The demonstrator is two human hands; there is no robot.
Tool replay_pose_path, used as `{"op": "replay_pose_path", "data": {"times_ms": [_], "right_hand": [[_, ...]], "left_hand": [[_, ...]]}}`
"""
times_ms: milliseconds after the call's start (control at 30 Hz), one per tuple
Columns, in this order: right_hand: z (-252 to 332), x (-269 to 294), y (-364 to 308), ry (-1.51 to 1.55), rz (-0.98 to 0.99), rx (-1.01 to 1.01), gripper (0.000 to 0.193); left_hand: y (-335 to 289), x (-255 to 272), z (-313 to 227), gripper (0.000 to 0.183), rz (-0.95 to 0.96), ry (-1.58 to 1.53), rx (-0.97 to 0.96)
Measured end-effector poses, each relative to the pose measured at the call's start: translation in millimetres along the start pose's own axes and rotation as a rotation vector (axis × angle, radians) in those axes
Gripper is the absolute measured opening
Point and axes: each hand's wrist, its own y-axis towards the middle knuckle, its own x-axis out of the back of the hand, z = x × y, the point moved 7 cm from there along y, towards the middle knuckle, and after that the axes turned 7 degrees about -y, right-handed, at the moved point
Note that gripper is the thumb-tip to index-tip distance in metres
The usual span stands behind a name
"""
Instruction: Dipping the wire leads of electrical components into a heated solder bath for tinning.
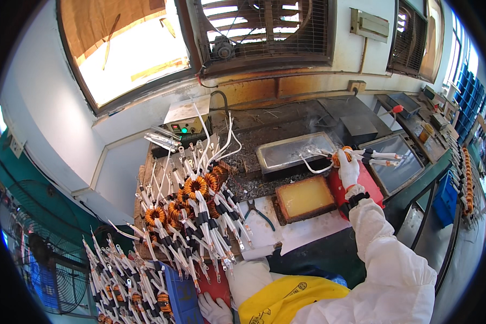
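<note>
My right hand, in a white glove, is closed around a toroidal coil wound with copper wire. White leads stick out from both sides of the coil. Those on its left reach the shiny surface of a solder pot, where a little smoke rises. Low in the view, my left hand, also gloved, lies with fingers stretched out against a red surface beside a blue bin. In front of the pot sits a rectangular tray of yellowish liquid.
Many similar coils with terminal-tipped leads are heaped on the bench's left, with more in the blue bin. Pliers lie by the yellow tray. A red box stands under my right hand. A control box with a green light is behind.
</note>
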Motion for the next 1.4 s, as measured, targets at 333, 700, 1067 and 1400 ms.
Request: {"op": "replay_pose_path", "data": {"times_ms": [333,700,1067,1400], "right_hand": [[11.1,-4.2,-7.8,0.075,0.044,-0.003,0.036],[24.1,-0.6,-15.8,0.082,0.112,-0.066,0.034],[8.9,-2.1,-5.3,0.019,0.047,0.009,0.042],[6.5,-1.2,-8.8,-0.014,0.134,-0.178,0.044]], "left_hand": [[0.5,-2.7,3.4,0.047,0.002,0.009,0.005],[-1.0,1.2,0.3,0.046,-0.014,0.01,-0.01],[0.8,1.4,-1.1,0.046,-0.015,-0.001,-0.019],[-0.5,2.0,-2.1,0.046,-0.012,-0.001,-0.023]]}}
